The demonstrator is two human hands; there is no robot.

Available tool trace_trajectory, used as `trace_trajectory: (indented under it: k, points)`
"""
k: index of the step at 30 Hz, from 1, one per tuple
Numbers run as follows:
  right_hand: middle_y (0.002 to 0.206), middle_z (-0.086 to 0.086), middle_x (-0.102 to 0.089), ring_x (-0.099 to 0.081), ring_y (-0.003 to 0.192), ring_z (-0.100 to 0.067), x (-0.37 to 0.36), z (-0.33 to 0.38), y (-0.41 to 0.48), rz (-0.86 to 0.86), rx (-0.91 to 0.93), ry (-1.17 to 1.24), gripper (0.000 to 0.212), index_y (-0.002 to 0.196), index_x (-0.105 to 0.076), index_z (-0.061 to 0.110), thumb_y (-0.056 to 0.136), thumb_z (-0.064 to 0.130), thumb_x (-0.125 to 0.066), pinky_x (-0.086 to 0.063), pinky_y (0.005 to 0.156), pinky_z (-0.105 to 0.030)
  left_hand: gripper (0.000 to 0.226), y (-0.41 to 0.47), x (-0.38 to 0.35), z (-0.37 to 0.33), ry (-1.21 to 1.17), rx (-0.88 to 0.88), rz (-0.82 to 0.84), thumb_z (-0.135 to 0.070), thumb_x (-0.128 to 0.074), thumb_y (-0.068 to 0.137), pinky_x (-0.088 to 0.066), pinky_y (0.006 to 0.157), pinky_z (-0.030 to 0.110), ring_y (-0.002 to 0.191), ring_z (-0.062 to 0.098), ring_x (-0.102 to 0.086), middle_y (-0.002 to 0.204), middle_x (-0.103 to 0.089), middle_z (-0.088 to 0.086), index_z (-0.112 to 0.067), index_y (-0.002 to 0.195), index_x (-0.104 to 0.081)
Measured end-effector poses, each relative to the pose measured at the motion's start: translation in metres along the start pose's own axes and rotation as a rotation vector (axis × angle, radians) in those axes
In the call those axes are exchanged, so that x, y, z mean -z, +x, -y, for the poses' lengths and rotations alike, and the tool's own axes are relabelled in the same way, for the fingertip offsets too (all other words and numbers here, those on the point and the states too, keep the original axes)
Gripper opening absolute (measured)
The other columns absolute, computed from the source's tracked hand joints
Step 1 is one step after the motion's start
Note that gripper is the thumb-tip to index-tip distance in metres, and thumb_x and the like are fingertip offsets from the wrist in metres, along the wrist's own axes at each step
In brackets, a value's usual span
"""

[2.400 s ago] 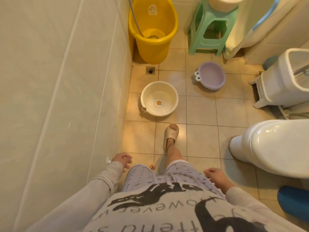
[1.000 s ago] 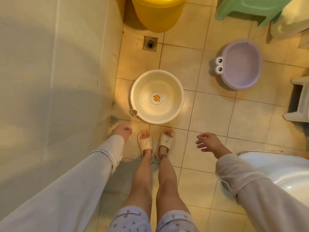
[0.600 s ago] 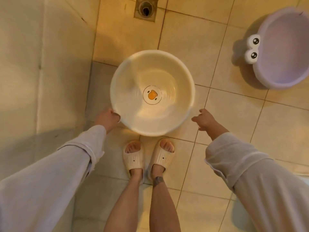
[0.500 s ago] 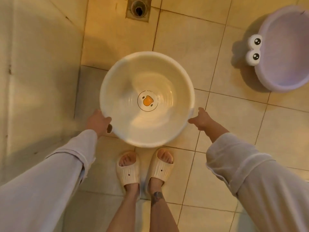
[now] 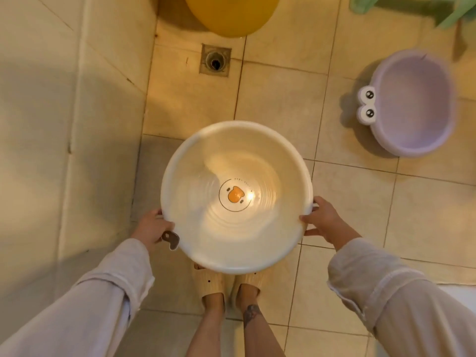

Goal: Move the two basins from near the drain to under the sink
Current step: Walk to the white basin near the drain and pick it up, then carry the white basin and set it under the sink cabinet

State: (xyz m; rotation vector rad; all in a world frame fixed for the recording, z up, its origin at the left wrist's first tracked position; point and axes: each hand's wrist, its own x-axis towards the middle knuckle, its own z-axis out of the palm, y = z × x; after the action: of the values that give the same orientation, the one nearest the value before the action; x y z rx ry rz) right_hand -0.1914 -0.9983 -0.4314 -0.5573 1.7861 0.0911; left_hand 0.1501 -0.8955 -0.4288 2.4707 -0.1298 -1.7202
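A round cream basin [image 5: 195, 228] with an orange duck print on its bottom hangs above the floor tiles and covers my toes. My left hand [image 5: 150, 229] grips its left rim beside a small hanging tab. My right hand [image 5: 323, 220] grips the right rim. A purple basin [image 5: 412, 104] with two frog eyes on its left rim stands on the floor at the upper right, apart from both hands. The floor drain [image 5: 215, 60] lies in the tiles beyond the cream basin.
A tiled wall [image 5: 64, 124] runs down the left side. A yellow bucket [image 5: 231, 14] stands past the drain at the top. Green stool legs [image 5: 412, 6] show at the top right. A white toilet edge [image 5: 450, 289] sits at the lower right.
Both hands closed on the cream basin's rim and lifted it off the floor toward me. The purple basin stayed put.
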Motion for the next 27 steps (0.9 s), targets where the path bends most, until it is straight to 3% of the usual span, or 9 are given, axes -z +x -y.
trace_trajectory:
  k: [6, 10, 12, 14, 16, 19, 21, 25, 27]
  points:
    - [0.112, -0.018, -0.055, -0.054, 0.109, -0.039, 0.042, -0.006, -0.138, 0.033, -0.010, 0.057, 0.052, 0.127, -0.048, 0.007, 0.080, -0.013, -0.059, -0.055, 0.078, -0.054, 0.053, -0.127, 0.044, 0.015, -0.068, -0.018, 0.009, 0.013, -0.054, 0.081, -0.044, 0.096, 0.050, 0.119, 0.045, -0.052, 0.131, -0.054, 0.028, 0.003, 0.132, -0.045]
    - [0.113, -0.019, -0.057, -0.056, 0.105, -0.037, 0.071, -0.018, -0.244, 0.063, 0.003, 0.136, 0.050, 0.126, -0.049, 0.008, 0.080, -0.012, -0.058, -0.057, 0.070, -0.047, 0.055, -0.219, 0.073, 0.023, -0.099, -0.037, -0.045, 0.020, -0.053, 0.078, -0.042, 0.097, 0.050, 0.113, 0.044, -0.055, 0.124, -0.057, 0.029, 0.008, 0.131, -0.047]
    - [0.111, -0.018, -0.059, -0.058, 0.102, -0.034, 0.085, -0.021, -0.296, 0.077, 0.030, 0.186, 0.050, 0.126, -0.050, 0.008, 0.080, -0.011, -0.058, -0.056, 0.065, -0.039, 0.056, -0.264, 0.087, 0.020, -0.110, -0.047, -0.044, 0.019, -0.055, 0.077, -0.045, 0.089, 0.043, 0.110, 0.042, -0.058, 0.123, -0.059, 0.028, 0.007, 0.131, -0.048]
    - [0.112, -0.017, -0.059, -0.057, 0.106, -0.035, 0.098, -0.026, -0.342, 0.086, 0.055, 0.230, 0.051, 0.127, -0.049, 0.009, 0.080, -0.011, -0.058, -0.055, 0.071, -0.040, 0.054, -0.308, 0.100, 0.016, -0.054, -0.055, -0.034, 0.014, -0.058, 0.078, -0.051, 0.071, 0.031, 0.097, 0.038, -0.062, 0.126, -0.059, 0.027, 0.004, 0.131, -0.050]
    - [0.115, -0.018, -0.059, -0.057, 0.111, -0.036, 0.108, -0.036, -0.375, 0.088, 0.074, 0.288, 0.053, 0.128, -0.048, 0.011, 0.080, -0.011, -0.058, -0.055, 0.078, -0.044, 0.049, -0.344, 0.108, 0.011, 0.009, -0.070, -0.032, 0.010, -0.060, 0.078, -0.049, 0.057, 0.027, 0.077, 0.029, -0.059, 0.115, -0.065, 0.025, 0.003, 0.126, -0.054]
    - [0.117, -0.018, -0.061, -0.060, 0.109, -0.034, 0.122, -0.053, -0.405, 0.100, 0.114, 0.377, 0.055, 0.129, -0.050, 0.014, 0.079, -0.008, -0.061, -0.056, 0.083, -0.046, 0.048, -0.380, 0.115, 0.004, 0.002, -0.088, -0.041, 0.004, -0.058, 0.081, -0.049, 0.071, 0.034, 0.072, 0.026, -0.054, 0.088, -0.063, 0.014, -0.007, 0.127, -0.055]
    - [0.118, -0.018, -0.061, -0.061, 0.108, -0.033, 0.131, -0.064, -0.417, 0.106, 0.137, 0.435, 0.057, 0.130, -0.050, 0.015, 0.079, -0.007, -0.062, -0.056, 0.083, -0.046, 0.053, -0.395, 0.117, 0.000, -0.022, -0.109, -0.010, 0.003, -0.059, 0.082, -0.050, 0.072, 0.037, 0.072, 0.026, -0.054, 0.094, -0.060, 0.013, -0.012, 0.132, -0.052]
    - [0.117, -0.016, -0.062, -0.063, 0.103, -0.029, 0.140, -0.085, -0.434, 0.099, 0.175, 0.578, 0.057, 0.128, -0.051, 0.019, 0.079, -0.007, -0.063, -0.057, 0.066, -0.034, 0.052, -0.417, 0.112, -0.018, -0.060, -0.186, 0.037, 0.010, -0.056, 0.082, -0.050, 0.049, 0.027, 0.049, 0.019, -0.058, 0.098, -0.064, 0.023, -0.003, 0.132, -0.050]
    - [0.116, -0.016, -0.063, -0.064, 0.101, -0.030, 0.142, -0.096, -0.441, 0.079, 0.189, 0.634, 0.055, 0.126, -0.052, 0.020, 0.079, -0.006, -0.062, -0.056, 0.065, -0.033, 0.057, -0.424, 0.104, -0.029, -0.080, -0.225, 0.070, 0.015, -0.053, 0.082, -0.050, 0.049, 0.029, 0.050, 0.022, -0.059, 0.111, -0.062, 0.025, -0.002, 0.135, -0.047]
